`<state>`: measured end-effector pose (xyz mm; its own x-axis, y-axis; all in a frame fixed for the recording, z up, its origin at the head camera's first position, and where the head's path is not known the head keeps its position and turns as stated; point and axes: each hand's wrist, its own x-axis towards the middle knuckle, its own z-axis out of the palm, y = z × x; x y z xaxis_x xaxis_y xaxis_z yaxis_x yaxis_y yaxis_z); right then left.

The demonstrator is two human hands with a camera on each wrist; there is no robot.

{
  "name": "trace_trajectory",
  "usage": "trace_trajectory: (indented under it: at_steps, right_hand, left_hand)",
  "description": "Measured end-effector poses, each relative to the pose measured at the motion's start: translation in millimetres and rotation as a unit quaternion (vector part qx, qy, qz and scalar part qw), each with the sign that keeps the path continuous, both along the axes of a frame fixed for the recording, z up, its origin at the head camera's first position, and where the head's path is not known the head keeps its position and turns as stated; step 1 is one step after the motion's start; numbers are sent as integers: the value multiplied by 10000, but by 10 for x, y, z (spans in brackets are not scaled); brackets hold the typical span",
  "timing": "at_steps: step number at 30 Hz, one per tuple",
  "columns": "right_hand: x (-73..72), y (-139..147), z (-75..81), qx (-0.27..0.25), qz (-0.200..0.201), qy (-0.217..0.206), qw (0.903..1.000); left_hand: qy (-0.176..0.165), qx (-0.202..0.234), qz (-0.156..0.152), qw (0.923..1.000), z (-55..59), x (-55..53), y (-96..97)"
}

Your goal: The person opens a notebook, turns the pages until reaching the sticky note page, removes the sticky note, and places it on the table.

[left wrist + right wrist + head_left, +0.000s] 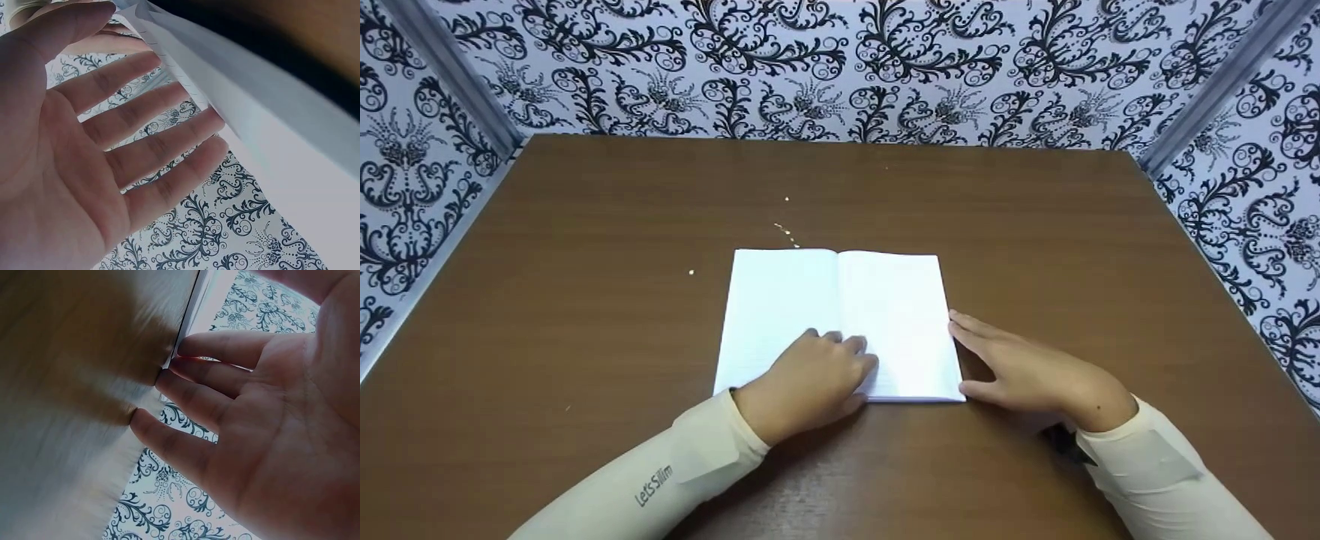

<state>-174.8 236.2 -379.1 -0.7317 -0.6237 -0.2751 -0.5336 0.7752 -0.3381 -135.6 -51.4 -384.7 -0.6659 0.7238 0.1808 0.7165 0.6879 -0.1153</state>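
Note:
An open notebook [892, 300] with pale, faintly ruled pages lies flat on the brown table. My left hand [814, 382] rests across its lower middle, fingertips on the paper near the fold. In the left wrist view, the extended fingers of that hand [129, 129] meet the white page [253, 129]. At the notebook's right edge is my right hand [1027, 371], its fingertips and thumb against the side of the pages. The right wrist view shows this hand [242, 410] with extended fingers, tips down at the tabletop beside the notebook's edge [194, 312].
The brown table [585, 300] extends around the notebook. Small white crumbs [787, 231] are scattered beyond its top edge, with another white speck [691, 272] to the left. Patterned black-and-white walls [810, 67] stand behind the table and along both sides.

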Motion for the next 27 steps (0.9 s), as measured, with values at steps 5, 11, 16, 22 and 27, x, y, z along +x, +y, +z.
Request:
trace_trajectory:
  at_steps: [5,11,16,22,27]
  right_hand:
    - [-2,0,-4,-54,-1,31,10000]
    - [-10,1,-15,-62,-91,-7,9999]
    - [-18,4,-27,-14,-153,-45,9999]
    - [-21,-7,-51,-78,-158,18,9998]
    - [-10,-17,-63,-53,-8,184,9998]
  left_hand:
    - [93,101,-88,9999,-17,3,4]
    - [96,247,-104,9996,-45,1,11]
    - [121,214,-109,9996,-55,-2,12]
    - [228,320,-90,9992,-73,-3,19]
    - [389,486,-19,9981,-82,4,35]
